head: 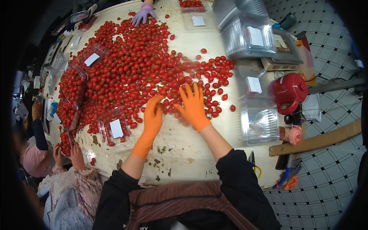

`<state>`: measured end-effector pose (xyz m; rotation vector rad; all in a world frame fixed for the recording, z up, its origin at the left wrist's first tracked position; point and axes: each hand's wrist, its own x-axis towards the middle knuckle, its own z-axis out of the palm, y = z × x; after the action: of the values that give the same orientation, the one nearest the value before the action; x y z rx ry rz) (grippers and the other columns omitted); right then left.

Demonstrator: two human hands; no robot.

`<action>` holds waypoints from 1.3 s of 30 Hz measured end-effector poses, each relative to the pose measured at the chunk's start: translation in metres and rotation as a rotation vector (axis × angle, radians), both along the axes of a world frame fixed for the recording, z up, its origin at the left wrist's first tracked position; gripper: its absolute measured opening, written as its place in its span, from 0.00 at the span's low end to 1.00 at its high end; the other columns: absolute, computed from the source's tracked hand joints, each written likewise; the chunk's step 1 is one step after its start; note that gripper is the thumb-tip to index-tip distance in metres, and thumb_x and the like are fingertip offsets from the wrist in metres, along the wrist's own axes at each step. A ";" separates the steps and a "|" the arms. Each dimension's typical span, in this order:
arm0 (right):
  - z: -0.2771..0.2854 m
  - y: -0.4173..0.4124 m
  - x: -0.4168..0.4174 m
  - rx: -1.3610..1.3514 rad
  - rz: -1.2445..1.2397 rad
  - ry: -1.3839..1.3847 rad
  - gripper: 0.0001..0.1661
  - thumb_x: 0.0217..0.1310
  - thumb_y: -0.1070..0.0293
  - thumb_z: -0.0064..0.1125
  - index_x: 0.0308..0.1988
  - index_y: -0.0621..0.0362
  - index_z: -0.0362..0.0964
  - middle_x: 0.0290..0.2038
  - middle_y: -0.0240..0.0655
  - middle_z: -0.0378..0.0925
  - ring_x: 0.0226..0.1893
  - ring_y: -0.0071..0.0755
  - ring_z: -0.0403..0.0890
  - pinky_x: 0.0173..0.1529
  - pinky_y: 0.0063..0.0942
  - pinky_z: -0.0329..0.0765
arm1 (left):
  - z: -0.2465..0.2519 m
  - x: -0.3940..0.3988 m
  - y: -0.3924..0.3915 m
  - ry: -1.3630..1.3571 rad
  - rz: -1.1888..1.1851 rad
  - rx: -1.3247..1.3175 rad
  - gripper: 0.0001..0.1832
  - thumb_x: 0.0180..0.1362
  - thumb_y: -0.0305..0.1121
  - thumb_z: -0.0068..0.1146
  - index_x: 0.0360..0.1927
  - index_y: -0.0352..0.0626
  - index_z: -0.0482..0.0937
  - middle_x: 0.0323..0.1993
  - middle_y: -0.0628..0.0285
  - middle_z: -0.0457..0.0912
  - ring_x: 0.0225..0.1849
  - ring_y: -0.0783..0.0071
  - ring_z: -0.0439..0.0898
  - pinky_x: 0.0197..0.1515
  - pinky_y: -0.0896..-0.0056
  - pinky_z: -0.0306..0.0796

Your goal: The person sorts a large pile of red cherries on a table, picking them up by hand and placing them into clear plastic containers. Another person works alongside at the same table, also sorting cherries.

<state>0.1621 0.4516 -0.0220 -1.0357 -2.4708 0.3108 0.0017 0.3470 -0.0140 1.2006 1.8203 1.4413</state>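
Note:
A wide heap of red cherry tomatoes (123, 63) covers much of the white tabletop (184, 155). My left hand (151, 123), in an orange glove, rests at the near edge of the heap, its fingers bent towards the tomatoes; whether it holds one cannot be told. To its right my right hand (192, 106), also orange-gloved, lies over tomatoes with its fingers spread. Some tomatoes beyond and beside it are blurred. A clear plastic clamshell box (126, 132) with a white label and tomatoes in it is left of my left hand.
Stacked clear clamshells (238, 34) and more plastic trays (260, 123) line the right side, beside a red kettle (289, 90), a pink-lidded bottle (295, 135) and yellow-handled scissors (256, 168). A co-worker's purple-gloved hand (143, 15) touches the far tomatoes; other people work at left.

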 end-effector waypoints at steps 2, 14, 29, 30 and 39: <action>0.002 -0.022 0.008 -0.081 0.036 0.038 0.39 0.56 0.48 0.63 0.62 0.57 0.67 0.65 0.45 0.64 0.67 0.58 0.57 0.71 0.59 0.48 | 0.005 0.001 0.020 0.510 -0.069 0.129 0.30 0.53 0.12 0.46 0.61 0.41 0.73 0.61 0.53 0.73 0.59 0.55 0.73 0.60 0.61 0.68; -0.005 0.188 0.030 0.145 -0.275 -0.083 0.10 0.57 0.64 0.56 0.36 0.50 0.83 0.35 0.40 0.81 0.38 0.46 0.81 0.39 0.45 0.77 | 0.001 0.030 -0.017 0.752 -0.363 -0.204 0.39 0.44 0.10 0.48 0.65 0.44 0.69 0.69 0.56 0.63 0.69 0.41 0.59 0.69 0.38 0.53; 0.071 0.014 -0.001 -0.763 0.119 0.401 0.11 0.58 0.66 0.63 0.40 0.59 0.80 0.39 0.38 0.81 0.38 0.32 0.82 0.41 0.29 0.76 | 0.051 0.029 -0.041 -1.327 0.065 -0.232 0.21 0.70 0.48 0.49 0.56 0.42 0.76 0.47 0.61 0.78 0.43 0.72 0.77 0.51 0.66 0.73; 0.070 -0.009 -0.005 -0.863 0.205 0.396 0.11 0.58 0.67 0.63 0.40 0.59 0.80 0.40 0.38 0.81 0.39 0.34 0.81 0.43 0.31 0.76 | 0.059 0.029 -0.037 -1.433 0.057 -0.216 0.21 0.70 0.48 0.48 0.55 0.42 0.76 0.46 0.61 0.78 0.43 0.72 0.77 0.50 0.66 0.74; 0.023 0.036 -0.027 0.016 0.118 0.049 0.37 0.55 0.50 0.65 0.62 0.53 0.68 0.66 0.45 0.62 0.66 0.53 0.60 0.66 0.53 0.58 | 0.017 0.021 -0.046 -1.481 0.052 -0.311 0.12 0.67 0.42 0.55 0.34 0.44 0.78 0.34 0.63 0.79 0.35 0.70 0.77 0.37 0.74 0.72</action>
<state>0.1347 0.4877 0.0009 -0.8677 -2.4913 0.3487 0.0223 0.3007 0.0028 -0.1971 0.8918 1.3322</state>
